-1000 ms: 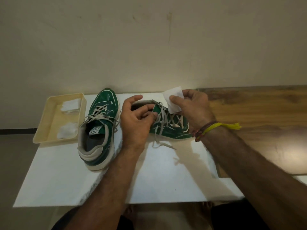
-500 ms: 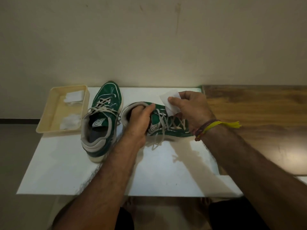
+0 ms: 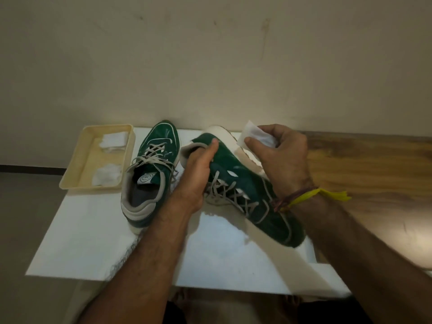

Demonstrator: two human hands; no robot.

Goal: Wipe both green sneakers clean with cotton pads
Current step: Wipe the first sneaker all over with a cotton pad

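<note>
Head view: the right sneaker (image 3: 247,190) is tipped up off the white board (image 3: 93,242), heel at 11 o'clock, gripped at the collar by the left hand (image 3: 196,176), fingers tucked inside. A cotton pad (image 3: 253,134) is pinched by the right hand (image 3: 284,157), thumb against curled fingers. Probably light, upper soft, sole stiff, so the collar is a sensible hold. The other sneaker (image 3: 149,174) is left at 9 o'clock
</note>
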